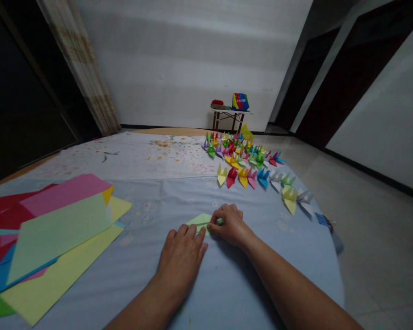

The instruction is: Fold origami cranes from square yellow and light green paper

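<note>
A pale green folded piece of paper (201,219) lies on the blue-grey tablecloth (151,284) in front of me, partly covered by my hands. My left hand (184,250) rests flat with its fingers over the paper's near left part. Thumb and fingers of my right hand (229,222) pinch the paper's right end. Beyond my right hand stands a row of folded paper cranes (242,177) in yellow, red, pink, blue and white, with a denser group of cranes (239,149) behind it.
Loose coloured paper sheets (62,229) overlap at the left, pale green on top. A patterned white cloth (134,153) covers the table's far part. The table's curved edge runs down the right. Near the wall stands a small table (231,111) with a colourful box (240,101).
</note>
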Available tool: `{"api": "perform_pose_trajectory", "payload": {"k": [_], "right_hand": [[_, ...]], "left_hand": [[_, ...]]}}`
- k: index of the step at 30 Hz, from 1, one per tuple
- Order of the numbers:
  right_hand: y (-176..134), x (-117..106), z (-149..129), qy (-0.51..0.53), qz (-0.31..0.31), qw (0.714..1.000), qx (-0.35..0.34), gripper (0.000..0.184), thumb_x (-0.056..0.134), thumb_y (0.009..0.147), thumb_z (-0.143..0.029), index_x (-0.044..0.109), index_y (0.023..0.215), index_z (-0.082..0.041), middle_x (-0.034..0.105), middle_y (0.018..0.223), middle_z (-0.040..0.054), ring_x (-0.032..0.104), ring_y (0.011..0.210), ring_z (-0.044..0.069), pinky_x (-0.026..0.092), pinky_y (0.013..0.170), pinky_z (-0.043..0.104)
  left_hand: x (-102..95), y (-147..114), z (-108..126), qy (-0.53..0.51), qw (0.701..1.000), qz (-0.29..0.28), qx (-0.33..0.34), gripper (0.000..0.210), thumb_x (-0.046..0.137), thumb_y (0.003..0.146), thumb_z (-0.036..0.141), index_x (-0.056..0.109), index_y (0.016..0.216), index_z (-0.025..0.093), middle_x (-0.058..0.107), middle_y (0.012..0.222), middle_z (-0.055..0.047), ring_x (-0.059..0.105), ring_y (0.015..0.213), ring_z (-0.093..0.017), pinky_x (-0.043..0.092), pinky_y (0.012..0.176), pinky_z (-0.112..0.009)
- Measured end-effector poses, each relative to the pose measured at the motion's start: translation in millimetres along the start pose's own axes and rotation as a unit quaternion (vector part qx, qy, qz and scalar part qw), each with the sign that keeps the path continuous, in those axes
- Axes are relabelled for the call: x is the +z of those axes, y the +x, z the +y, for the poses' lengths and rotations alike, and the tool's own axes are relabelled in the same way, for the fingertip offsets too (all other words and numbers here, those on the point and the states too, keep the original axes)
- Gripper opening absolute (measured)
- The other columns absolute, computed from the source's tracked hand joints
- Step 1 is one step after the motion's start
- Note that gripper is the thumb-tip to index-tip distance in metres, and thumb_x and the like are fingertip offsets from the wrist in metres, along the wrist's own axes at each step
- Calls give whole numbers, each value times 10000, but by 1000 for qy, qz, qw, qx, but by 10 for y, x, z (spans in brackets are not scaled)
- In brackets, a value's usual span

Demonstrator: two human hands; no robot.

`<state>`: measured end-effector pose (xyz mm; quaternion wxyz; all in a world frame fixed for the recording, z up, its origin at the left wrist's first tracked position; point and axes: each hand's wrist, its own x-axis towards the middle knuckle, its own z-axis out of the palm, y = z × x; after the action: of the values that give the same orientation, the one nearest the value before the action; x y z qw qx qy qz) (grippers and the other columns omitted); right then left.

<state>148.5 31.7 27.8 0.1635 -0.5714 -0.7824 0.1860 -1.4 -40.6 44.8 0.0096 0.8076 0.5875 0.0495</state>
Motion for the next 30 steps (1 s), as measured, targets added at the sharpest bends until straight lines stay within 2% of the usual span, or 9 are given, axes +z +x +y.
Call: {"api": "perform_pose_trajectory", "payload": {"k": [6, 21, 30], "right_hand": [[-18, 25, -3, -2, 25, 1000, 12, 238, 610, 711, -464, 627, 777, -236, 543, 859, 39, 412, 898, 211, 255, 751, 320], [-8, -71, 100, -9, -15, 1000, 3, 143, 639, 714, -369, 639, 801, -255, 548, 890, 40, 409, 940, 223, 261, 751, 324], [-16, -59, 142, 12, 6, 1000, -12, 104, 641, 705, -336, 641, 780, -264, 548, 872, 26, 421, 912, 221, 262, 733, 324]], "left_hand": [[-22, 1, 3, 14, 1000, -6, 0, 343, 405, 854, 287, 503, 1182, 273, 576, 995, -69, 479, 924, -241, 354, 751, -375], [-38, -75, -49, -6, 1000, 0, 14, 359, 331, 884, 324, 507, 1188, 245, 571, 1073, -71, 472, 989, -221, 352, 797, -351], [-94, -105, 7, 31, 999, 8, 11, 349, 319, 890, 304, 574, 1102, 194, 604, 1072, -80, 497, 971, -244, 337, 813, -392]]}}
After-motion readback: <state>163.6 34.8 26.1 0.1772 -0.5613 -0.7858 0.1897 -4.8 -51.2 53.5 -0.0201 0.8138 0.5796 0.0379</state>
